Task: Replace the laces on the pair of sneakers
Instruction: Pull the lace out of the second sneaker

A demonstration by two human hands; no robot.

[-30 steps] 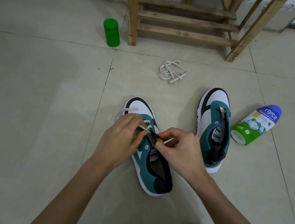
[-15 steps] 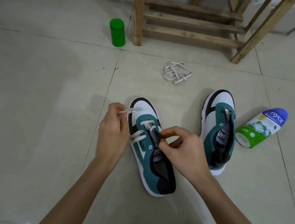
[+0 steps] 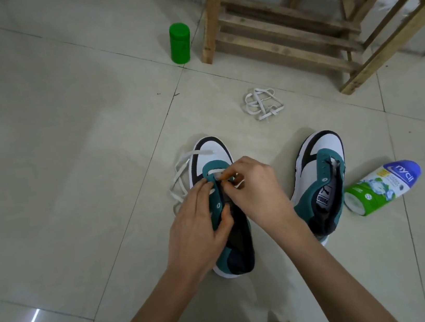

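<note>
I am logging the right hand [image 3: 253, 190] pinching the lace [image 3: 191, 155] at the toe-end eyelets of the sneaker [image 3: 212, 156], the left hand [image 3: 196, 228] gripping its flap, slack lying leftward.

Left hand [image 3: 196, 231] gripping sneaker [image 3: 211, 158] upper, right hand [image 3: 256, 190] pinching white lace [image 3: 180, 170]

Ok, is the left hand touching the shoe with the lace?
Touching. The head view shows the left hand holding the laced sneaker by its teal side, fingers outside, thumb at the opening.
</note>
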